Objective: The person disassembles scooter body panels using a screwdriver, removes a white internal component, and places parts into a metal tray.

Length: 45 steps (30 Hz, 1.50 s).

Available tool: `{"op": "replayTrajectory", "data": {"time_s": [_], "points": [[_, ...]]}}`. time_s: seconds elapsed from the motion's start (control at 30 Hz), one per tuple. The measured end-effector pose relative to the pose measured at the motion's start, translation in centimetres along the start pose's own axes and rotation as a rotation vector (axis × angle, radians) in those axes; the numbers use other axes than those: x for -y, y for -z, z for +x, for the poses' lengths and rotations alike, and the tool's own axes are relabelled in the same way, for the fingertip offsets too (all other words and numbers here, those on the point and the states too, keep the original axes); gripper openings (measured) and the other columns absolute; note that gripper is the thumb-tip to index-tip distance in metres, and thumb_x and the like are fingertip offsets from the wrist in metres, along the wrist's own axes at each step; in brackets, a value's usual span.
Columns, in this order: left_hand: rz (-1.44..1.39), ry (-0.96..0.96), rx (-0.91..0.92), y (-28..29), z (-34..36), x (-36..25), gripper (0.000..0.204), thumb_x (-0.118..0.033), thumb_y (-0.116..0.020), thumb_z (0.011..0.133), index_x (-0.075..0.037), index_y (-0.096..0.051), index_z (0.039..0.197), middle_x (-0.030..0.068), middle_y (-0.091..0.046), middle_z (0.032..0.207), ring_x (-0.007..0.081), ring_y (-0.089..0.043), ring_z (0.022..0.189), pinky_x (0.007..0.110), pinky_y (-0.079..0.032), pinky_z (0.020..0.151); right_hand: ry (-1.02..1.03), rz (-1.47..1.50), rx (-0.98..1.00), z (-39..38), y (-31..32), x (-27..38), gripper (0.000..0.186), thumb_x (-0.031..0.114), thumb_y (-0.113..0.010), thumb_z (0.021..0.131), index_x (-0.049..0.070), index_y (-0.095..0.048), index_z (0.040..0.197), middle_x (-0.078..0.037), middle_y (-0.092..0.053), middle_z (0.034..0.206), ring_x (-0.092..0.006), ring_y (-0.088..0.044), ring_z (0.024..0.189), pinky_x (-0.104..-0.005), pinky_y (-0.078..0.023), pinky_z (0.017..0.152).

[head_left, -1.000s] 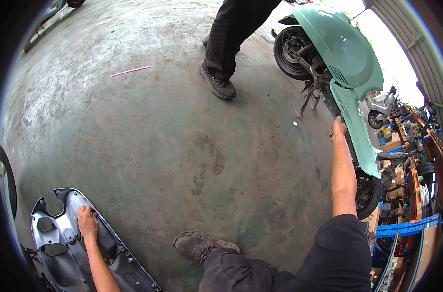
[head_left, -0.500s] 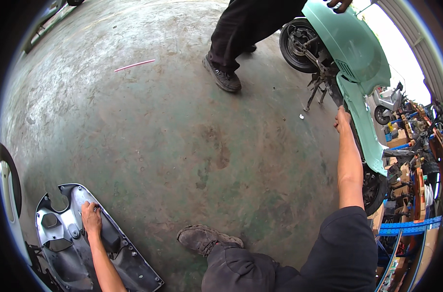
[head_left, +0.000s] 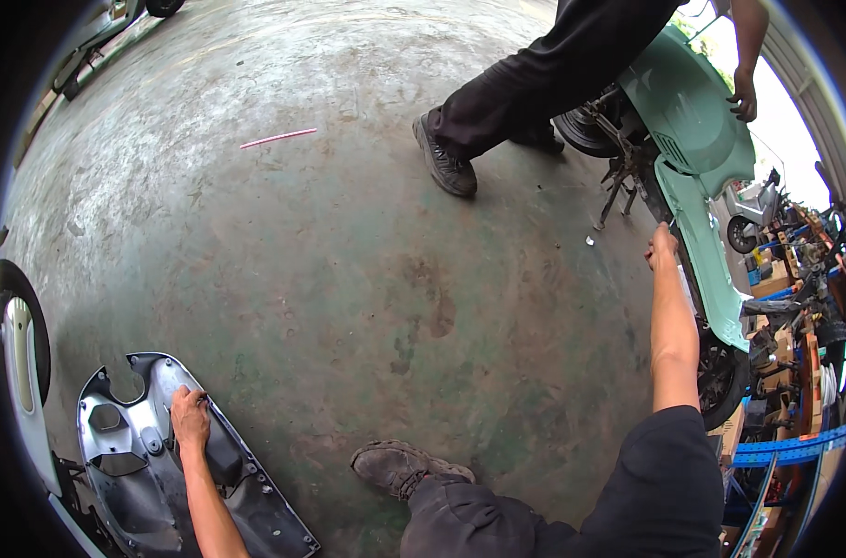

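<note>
At the lower left, my left hand (head_left: 191, 418) is closed at a raised edge inside a dark grey molded scooter panel (head_left: 144, 507), its hollow, ribbed side facing up. My right arm reaches out to a mint-green scooter (head_left: 711, 270) on the right. My right hand (head_left: 663, 247) is closed beside the scooter's low side edge, near the dark frame under the green footboard. What its fingers grip, if anything, is hidden.
Another person in dark trousers (head_left: 525, 98) stands bent by the scooter's rear, one hand (head_left: 743, 98) hanging beside the green body. A centre stand (head_left: 616, 197) props the scooter. Shelving with parts (head_left: 786, 446) lines the right. A pink strip (head_left: 278, 139) lies on the floor.
The other person has stepped right, covering more of the scooter's rear wheel. My view has shifted slightly. My two hands keep their places at the panel and the scooter.
</note>
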<state>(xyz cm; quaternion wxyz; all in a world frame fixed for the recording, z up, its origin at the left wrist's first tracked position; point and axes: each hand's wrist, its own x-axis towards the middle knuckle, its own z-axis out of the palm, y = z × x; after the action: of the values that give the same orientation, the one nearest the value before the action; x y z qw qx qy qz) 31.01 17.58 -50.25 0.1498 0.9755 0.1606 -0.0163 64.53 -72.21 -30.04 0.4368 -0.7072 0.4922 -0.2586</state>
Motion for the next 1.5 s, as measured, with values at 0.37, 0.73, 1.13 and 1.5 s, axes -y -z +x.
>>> {"op": "replayTrajectory", "data": {"time_s": [0.37, 0.73, 1.13, 1.5], "points": [[0.048, 0.011, -0.091, -0.8, 0.1, -0.7, 0.017, -0.007, -0.071, 0.081, -0.002, -0.063, 0.095, 0.0143, -0.056, 0.094, 0.0351, -0.056, 0.095, 0.045, -0.047, 0.084, 0.109, -0.118, 0.000, -0.6, -0.3, 2.1, 0.041, 0.045, -0.056, 0.094, 0.005, -0.056, 0.095, -0.005, -0.051, 0.071, -0.0154, -0.043, 0.053, -0.0345, -0.037, 0.048], [0.036, 0.018, -0.029, -0.4, 0.5, -1.1, 0.015, -0.007, -0.072, 0.082, 0.002, -0.061, 0.088, 0.0164, -0.055, 0.096, 0.0360, -0.055, 0.097, 0.045, -0.047, 0.085, -0.104, 0.072, -0.018, 1.0, 3.5, -2.4, 0.039, 0.049, -0.052, 0.096, 0.010, -0.053, 0.104, -0.003, -0.048, 0.074, -0.0118, -0.034, 0.050, -0.0299, -0.032, 0.049], [-0.038, 0.130, -0.133, -0.6, 1.0, -0.9, 0.021, -0.019, -0.072, 0.083, -0.001, -0.062, 0.086, 0.0154, -0.057, 0.093, 0.0349, -0.057, 0.096, 0.045, -0.046, 0.084, 0.786, -0.717, 0.209, -4.8, -1.8, -8.9, 0.061, 0.037, -0.058, 0.091, 0.013, -0.043, 0.144, -0.029, -0.064, 0.118, -0.0490, -0.063, 0.106, -0.0533, -0.049, 0.090], [-0.938, 0.464, -0.357, 2.3, -0.7, 6.8, 0.049, -0.034, -0.055, 0.099, -0.002, -0.051, 0.062, 0.0004, -0.047, 0.054, 0.0118, -0.042, 0.051, 0.035, -0.036, 0.051, 0.711, -1.159, 1.621, -39.5, 9.8, -33.6, 0.058, 0.035, -0.074, 0.078, 0.009, -0.052, 0.126, -0.029, -0.065, 0.106, -0.0496, -0.062, 0.098, -0.0543, -0.049, 0.083]]}}
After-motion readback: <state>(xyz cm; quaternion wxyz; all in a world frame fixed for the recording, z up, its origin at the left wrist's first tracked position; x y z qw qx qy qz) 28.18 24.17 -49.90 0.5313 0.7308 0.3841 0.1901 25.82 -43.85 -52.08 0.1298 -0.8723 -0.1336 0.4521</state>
